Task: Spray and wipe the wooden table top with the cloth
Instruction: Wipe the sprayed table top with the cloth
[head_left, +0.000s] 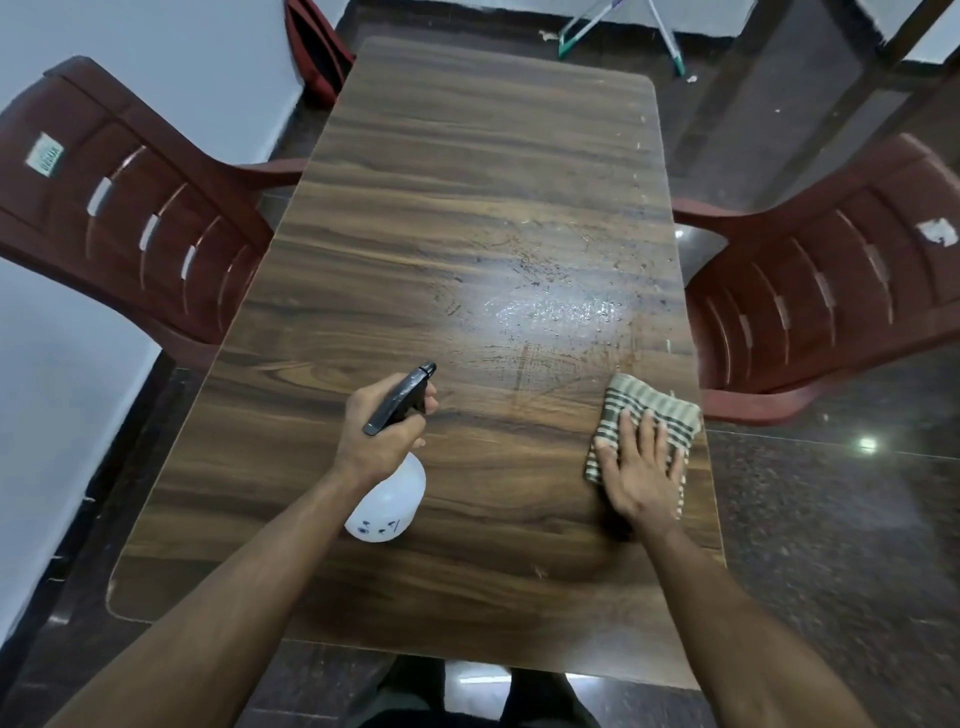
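Observation:
The wooden table top (415, 234) runs away from me, long and dark-grained. A wet, shiny patch of droplets (561, 312) lies right of its middle. My left hand (382, 426) grips a white spray bottle (387, 506) by its black trigger head, nozzle pointing toward the wet patch, bottle held over the near half of the table. My right hand (641, 465) presses flat with straight fingers on a folded striped cloth (649, 410) near the table's right edge, just short of the wet patch.
Two dark red plastic chairs flank the table, one on the left (135, 208) and one on the right (831, 291). A red bag (317, 47) leans at the far left corner. A metal rack's legs (623, 31) stand on the dark floor beyond.

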